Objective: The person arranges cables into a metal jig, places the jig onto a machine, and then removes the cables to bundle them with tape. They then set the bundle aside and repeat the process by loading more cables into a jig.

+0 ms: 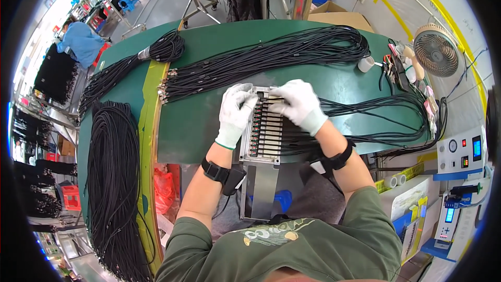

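A metal fixture (246,151) with a row of narrow slots stands in front of me at the table's near edge. Black cables (365,138) have their ends side by side in its slots and run off to the right in a long loop. My left hand (237,108), in a white glove, is at the fixture's upper left edge, fingers curled together; whatever they pinch is hidden. Across the fixture's top, my right hand (301,105), gloved too, closes its fingertips on a black cable near the uppermost slots. Its fingers partly cover the cable end.
Bundles of black cable lie along the green table's (209,141) far side (271,57) and left end (112,177). Pliers (387,73), a white tape roll (366,63) and a fan (436,51) are at the right. Control boxes (460,149) stand beyond. A person in blue (83,42) sits far left.
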### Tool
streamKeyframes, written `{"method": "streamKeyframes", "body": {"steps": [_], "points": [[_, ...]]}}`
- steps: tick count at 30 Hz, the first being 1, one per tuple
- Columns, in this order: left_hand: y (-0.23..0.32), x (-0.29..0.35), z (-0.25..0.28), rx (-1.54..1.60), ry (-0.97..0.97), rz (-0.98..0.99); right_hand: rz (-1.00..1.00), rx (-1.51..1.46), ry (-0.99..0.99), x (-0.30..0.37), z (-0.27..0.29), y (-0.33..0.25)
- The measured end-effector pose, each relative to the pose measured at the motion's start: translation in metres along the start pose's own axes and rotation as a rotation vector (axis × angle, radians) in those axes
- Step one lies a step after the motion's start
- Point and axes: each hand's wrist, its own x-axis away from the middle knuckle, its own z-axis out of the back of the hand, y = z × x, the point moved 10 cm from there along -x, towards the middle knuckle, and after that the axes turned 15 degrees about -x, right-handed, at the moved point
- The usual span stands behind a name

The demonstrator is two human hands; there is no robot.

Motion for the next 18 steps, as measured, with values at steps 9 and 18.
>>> {"method": "streamKeyframes", "body": {"steps": [9, 18], "points": [[0.033, 0.003, -0.008, -0.033, -0.109, -0.151, -0.281, -0.116, -0.178, 0.009, -0.021, 0.032], [0.001, 0.008, -0.023, 0.249, -0.216, 0.056, 0.099, 0.202, -0.059, 0.001, -0.022, -0.013]]}}
